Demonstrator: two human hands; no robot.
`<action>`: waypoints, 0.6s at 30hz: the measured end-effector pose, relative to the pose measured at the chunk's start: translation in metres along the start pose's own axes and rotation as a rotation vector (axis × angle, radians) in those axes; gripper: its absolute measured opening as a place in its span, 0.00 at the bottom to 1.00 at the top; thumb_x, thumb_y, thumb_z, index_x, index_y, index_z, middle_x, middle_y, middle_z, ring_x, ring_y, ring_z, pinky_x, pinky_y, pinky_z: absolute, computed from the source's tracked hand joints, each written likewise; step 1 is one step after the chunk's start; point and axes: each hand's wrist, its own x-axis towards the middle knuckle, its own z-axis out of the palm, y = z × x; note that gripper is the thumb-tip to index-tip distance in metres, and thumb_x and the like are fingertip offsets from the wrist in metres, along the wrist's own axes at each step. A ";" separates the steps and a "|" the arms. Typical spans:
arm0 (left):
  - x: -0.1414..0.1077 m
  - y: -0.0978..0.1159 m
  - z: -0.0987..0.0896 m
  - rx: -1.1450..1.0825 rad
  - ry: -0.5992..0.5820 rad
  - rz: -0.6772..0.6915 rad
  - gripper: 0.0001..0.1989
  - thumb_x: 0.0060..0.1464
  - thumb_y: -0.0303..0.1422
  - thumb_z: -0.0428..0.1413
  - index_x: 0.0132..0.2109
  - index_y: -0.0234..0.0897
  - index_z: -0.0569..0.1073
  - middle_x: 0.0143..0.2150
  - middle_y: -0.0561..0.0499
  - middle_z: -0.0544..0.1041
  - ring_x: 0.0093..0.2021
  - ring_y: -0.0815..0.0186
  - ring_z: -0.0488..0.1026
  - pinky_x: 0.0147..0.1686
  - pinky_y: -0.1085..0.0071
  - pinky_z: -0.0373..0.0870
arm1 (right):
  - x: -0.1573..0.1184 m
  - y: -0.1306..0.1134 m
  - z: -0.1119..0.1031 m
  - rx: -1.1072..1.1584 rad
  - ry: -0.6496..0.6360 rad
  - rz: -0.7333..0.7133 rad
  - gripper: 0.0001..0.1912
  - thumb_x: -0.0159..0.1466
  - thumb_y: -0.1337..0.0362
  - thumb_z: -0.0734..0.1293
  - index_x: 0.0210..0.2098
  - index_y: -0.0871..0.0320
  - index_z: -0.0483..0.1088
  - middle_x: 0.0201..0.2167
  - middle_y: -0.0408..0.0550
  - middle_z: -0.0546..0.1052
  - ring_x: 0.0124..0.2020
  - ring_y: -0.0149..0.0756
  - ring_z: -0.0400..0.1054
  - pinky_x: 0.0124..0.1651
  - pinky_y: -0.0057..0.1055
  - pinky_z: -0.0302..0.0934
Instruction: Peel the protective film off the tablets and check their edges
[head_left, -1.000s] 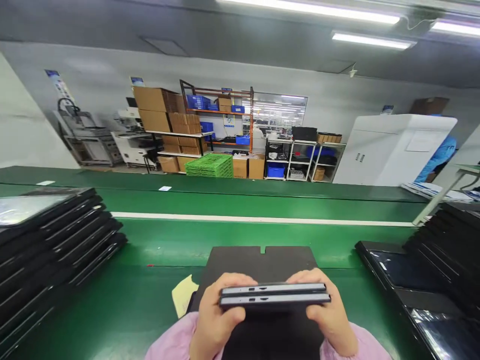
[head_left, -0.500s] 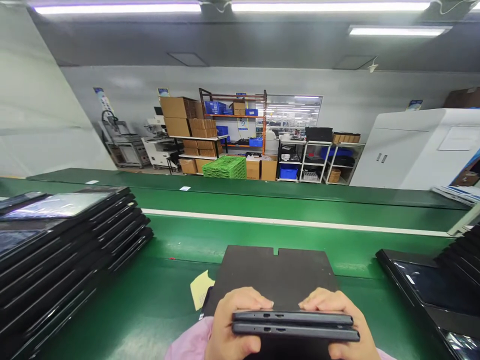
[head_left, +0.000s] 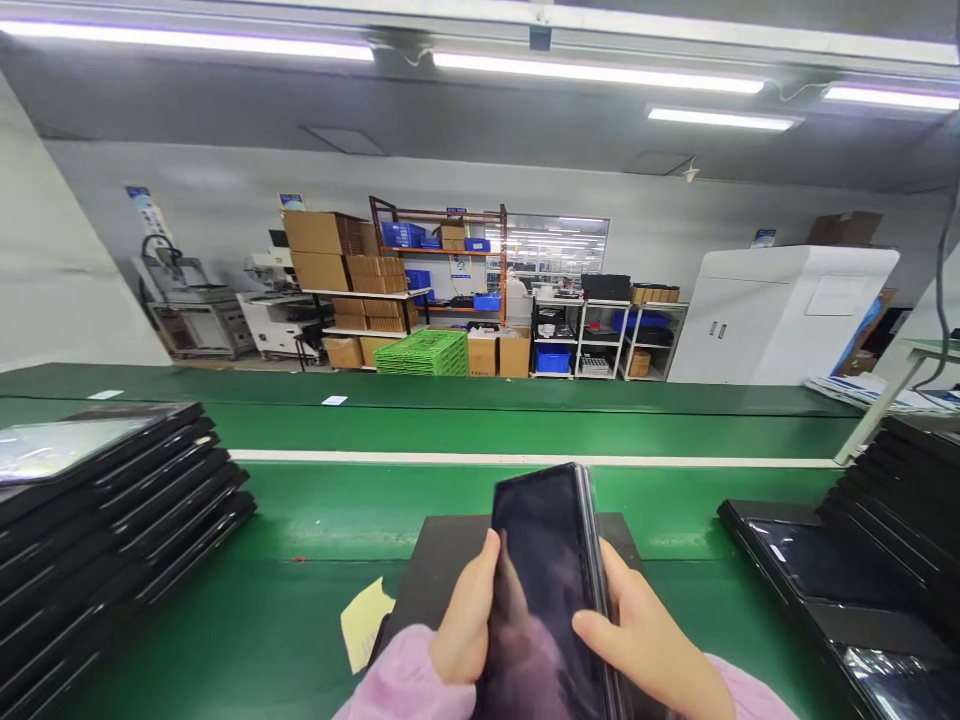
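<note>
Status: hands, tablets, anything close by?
Left hand, right hand gripping opposite sides. Stacked tablets tilted up, dark screen facing camera. Black board underneath; yellow note by its left edge.

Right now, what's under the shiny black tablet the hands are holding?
Under the tablet, a layered edge hints at another device. Below, a black pad peeks out on the green table. Much of it is hidden behind the tablet, left hand and right hand.
</note>
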 end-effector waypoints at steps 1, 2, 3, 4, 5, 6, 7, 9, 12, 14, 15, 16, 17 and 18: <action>0.001 -0.006 0.008 -0.002 -0.019 -0.024 0.28 0.50 0.53 0.51 0.42 0.31 0.73 0.46 0.37 0.76 0.48 0.55 0.72 0.51 0.60 0.66 | 0.001 -0.010 -0.001 -0.014 -0.013 0.030 0.23 0.54 0.70 0.61 0.51 0.55 0.63 0.31 0.41 0.74 0.31 0.36 0.67 0.37 0.29 0.61; 0.003 -0.013 0.014 0.019 0.012 0.020 0.28 0.51 0.51 0.52 0.46 0.30 0.71 0.51 0.36 0.73 0.53 0.54 0.69 0.54 0.59 0.63 | 0.002 -0.017 -0.001 -0.043 -0.026 0.073 0.23 0.54 0.71 0.60 0.50 0.54 0.63 0.31 0.41 0.75 0.30 0.36 0.67 0.36 0.29 0.61; 0.005 -0.020 0.020 0.056 0.076 0.113 0.28 0.50 0.48 0.54 0.50 0.30 0.68 0.56 0.35 0.68 0.57 0.54 0.65 0.58 0.59 0.58 | 0.004 -0.020 0.001 -0.080 -0.035 0.113 0.22 0.54 0.71 0.61 0.49 0.54 0.64 0.30 0.41 0.75 0.30 0.35 0.67 0.35 0.28 0.60; 0.009 -0.026 0.024 0.099 0.136 0.219 0.30 0.49 0.46 0.55 0.53 0.30 0.66 0.60 0.36 0.64 0.61 0.55 0.59 0.61 0.60 0.52 | 0.006 -0.020 0.004 -0.109 -0.045 0.141 0.21 0.54 0.70 0.61 0.48 0.55 0.65 0.30 0.42 0.75 0.29 0.35 0.68 0.34 0.28 0.60; 0.013 -0.029 0.027 0.136 0.160 0.307 0.30 0.49 0.45 0.56 0.56 0.32 0.63 0.63 0.37 0.60 0.64 0.57 0.55 0.63 0.61 0.48 | 0.009 -0.017 0.008 -0.123 -0.053 0.157 0.19 0.55 0.70 0.61 0.47 0.55 0.65 0.30 0.42 0.75 0.28 0.35 0.68 0.32 0.28 0.59; 0.017 -0.030 0.028 0.154 0.144 0.372 0.30 0.51 0.44 0.55 0.57 0.33 0.62 0.64 0.39 0.58 0.65 0.58 0.53 0.63 0.62 0.45 | 0.012 -0.011 0.013 -0.119 -0.066 0.175 0.18 0.56 0.68 0.61 0.46 0.56 0.65 0.28 0.42 0.75 0.25 0.34 0.67 0.29 0.27 0.59; 0.021 -0.028 0.030 0.156 0.101 0.415 0.29 0.52 0.44 0.53 0.58 0.35 0.62 0.64 0.41 0.58 0.65 0.59 0.53 0.64 0.62 0.45 | 0.015 -0.004 0.018 -0.096 -0.078 0.193 0.16 0.58 0.65 0.61 0.47 0.56 0.64 0.24 0.41 0.74 0.22 0.33 0.66 0.25 0.26 0.58; 0.027 -0.018 0.030 0.125 0.028 0.426 0.24 0.55 0.42 0.50 0.56 0.36 0.64 0.62 0.42 0.63 0.62 0.60 0.58 0.62 0.62 0.49 | 0.025 0.012 0.026 -0.008 -0.072 0.222 0.14 0.62 0.59 0.58 0.46 0.57 0.64 0.17 0.37 0.69 0.15 0.30 0.61 0.18 0.25 0.54; 0.031 0.004 0.029 0.092 0.029 0.382 0.18 0.53 0.38 0.51 0.49 0.35 0.70 0.52 0.43 0.73 0.54 0.58 0.67 0.56 0.62 0.59 | 0.046 0.030 0.035 0.161 0.049 0.224 0.15 0.63 0.52 0.57 0.39 0.57 0.63 0.16 0.35 0.65 0.12 0.26 0.58 0.14 0.23 0.52; 0.032 0.016 0.027 0.086 0.014 0.358 0.14 0.50 0.35 0.52 0.43 0.35 0.72 0.44 0.46 0.76 0.46 0.60 0.72 0.48 0.65 0.66 | 0.063 0.036 0.038 0.292 0.163 0.214 0.15 0.60 0.52 0.59 0.38 0.57 0.61 0.20 0.36 0.66 0.13 0.26 0.59 0.14 0.22 0.54; 0.032 0.021 0.027 0.087 -0.008 0.350 0.13 0.48 0.34 0.53 0.42 0.35 0.72 0.40 0.47 0.77 0.41 0.61 0.73 0.43 0.67 0.68 | 0.070 0.037 0.038 0.355 0.195 0.225 0.15 0.59 0.53 0.60 0.40 0.56 0.60 0.20 0.36 0.66 0.13 0.26 0.59 0.14 0.22 0.55; 0.031 0.025 0.026 0.092 -0.032 0.344 0.12 0.47 0.34 0.53 0.40 0.35 0.71 0.37 0.49 0.77 0.37 0.62 0.73 0.39 0.68 0.68 | 0.077 0.038 0.038 0.408 0.206 0.241 0.17 0.57 0.54 0.62 0.42 0.56 0.60 0.20 0.35 0.65 0.13 0.26 0.59 0.13 0.22 0.55; 0.031 0.028 0.025 0.100 -0.050 0.335 0.12 0.46 0.34 0.54 0.39 0.35 0.71 0.35 0.50 0.76 0.34 0.64 0.73 0.36 0.69 0.68 | 0.082 0.037 0.038 0.449 0.199 0.258 0.18 0.56 0.56 0.62 0.43 0.57 0.59 0.19 0.35 0.64 0.14 0.26 0.59 0.14 0.22 0.56; 0.032 0.031 0.024 0.110 -0.067 0.325 0.11 0.46 0.33 0.54 0.38 0.35 0.71 0.32 0.51 0.76 0.31 0.65 0.72 0.34 0.70 0.68 | 0.086 0.037 0.038 0.476 0.177 0.272 0.18 0.55 0.57 0.63 0.44 0.57 0.60 0.18 0.34 0.64 0.14 0.26 0.58 0.14 0.22 0.57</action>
